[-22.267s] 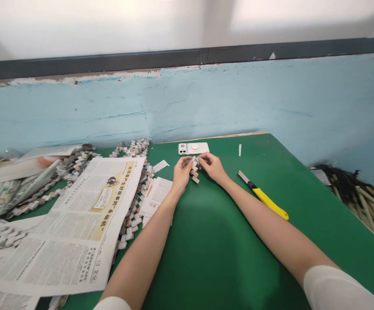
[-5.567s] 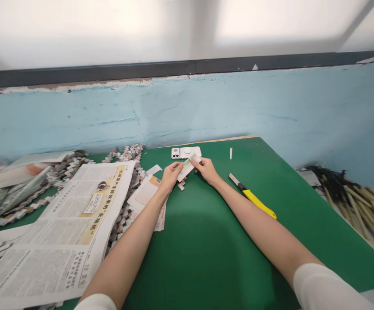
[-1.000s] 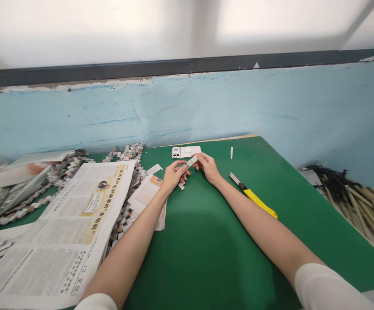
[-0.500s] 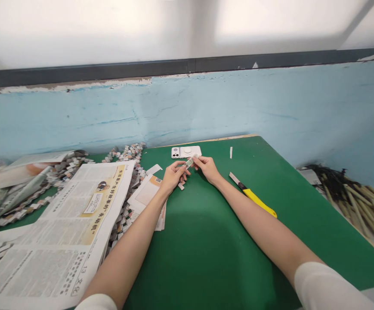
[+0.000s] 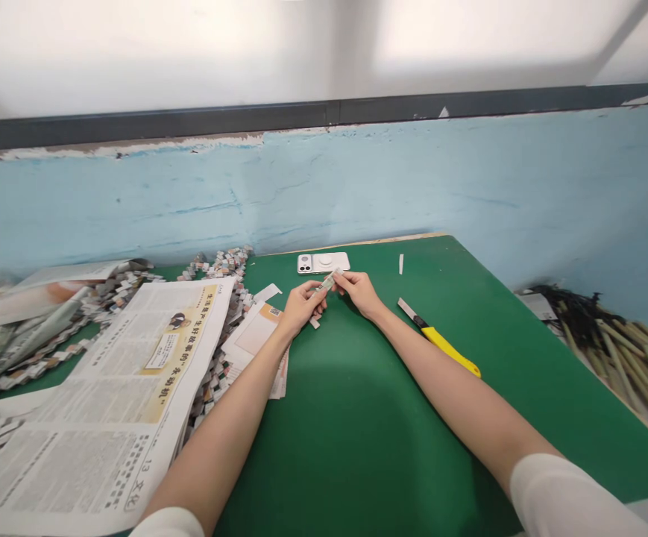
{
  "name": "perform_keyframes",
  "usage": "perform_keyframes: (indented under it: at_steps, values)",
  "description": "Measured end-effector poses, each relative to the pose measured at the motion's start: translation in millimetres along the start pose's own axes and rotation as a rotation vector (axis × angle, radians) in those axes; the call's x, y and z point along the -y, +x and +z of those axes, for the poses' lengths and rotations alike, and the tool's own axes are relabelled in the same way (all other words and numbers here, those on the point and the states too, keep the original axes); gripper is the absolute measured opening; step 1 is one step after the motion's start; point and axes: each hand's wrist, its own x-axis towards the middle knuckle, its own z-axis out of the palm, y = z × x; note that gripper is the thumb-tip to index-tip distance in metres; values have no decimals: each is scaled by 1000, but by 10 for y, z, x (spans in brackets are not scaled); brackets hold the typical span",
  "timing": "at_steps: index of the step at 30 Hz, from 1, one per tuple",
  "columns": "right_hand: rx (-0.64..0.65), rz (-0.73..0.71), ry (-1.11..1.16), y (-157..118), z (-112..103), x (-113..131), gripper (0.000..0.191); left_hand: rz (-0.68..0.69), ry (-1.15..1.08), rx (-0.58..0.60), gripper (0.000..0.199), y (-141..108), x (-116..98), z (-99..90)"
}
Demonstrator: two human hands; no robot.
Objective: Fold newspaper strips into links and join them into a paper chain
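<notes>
Between my two hands is a small printed paper strip [image 5: 327, 283], pale green and white. My left hand [image 5: 303, 306] pinches its lower left end, with fingers closed. At the upper right end, the thumb and fingers of my right hand [image 5: 360, 291] are closed on the same strip. A small pale paper piece [image 5: 315, 323] shows just below my left fingers; whether it touches them I cannot tell. Just behind the hands lies a white phone [image 5: 324, 262], back side up. Right of my right forearm rests a yellow-handled utility knife [image 5: 447, 350] with its blade out.
Newspapers [image 5: 127, 388] lie over long folded-paper chains [image 5: 220, 267] at the left. Cut paper sheets [image 5: 250, 335] are beside them. A narrow paper strip [image 5: 401, 264] lies on the green table [image 5: 351, 440]. Bundled stalks [image 5: 631, 350] are beyond its right edge, and a blue wall [image 5: 357, 186] stands behind.
The paper strip between my hands looks narrower now, and my left fingers have closed up around it. Both arms stay in nearly the same place.
</notes>
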Motion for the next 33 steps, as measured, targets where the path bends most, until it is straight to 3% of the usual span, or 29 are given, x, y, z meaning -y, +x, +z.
perform_keyframes:
  at_steps: [17,27,33]
  values:
    - [-12,11,-75,-30,12,43,55,-47,58,12,55,-19,-27,35]
    - [-270,38,182,58,-6,-118,51,-34,92,34,55,-4,-5,22]
    - [-249,30,194,30,7,-62,52,-19,105,33,58,-6,1,15]
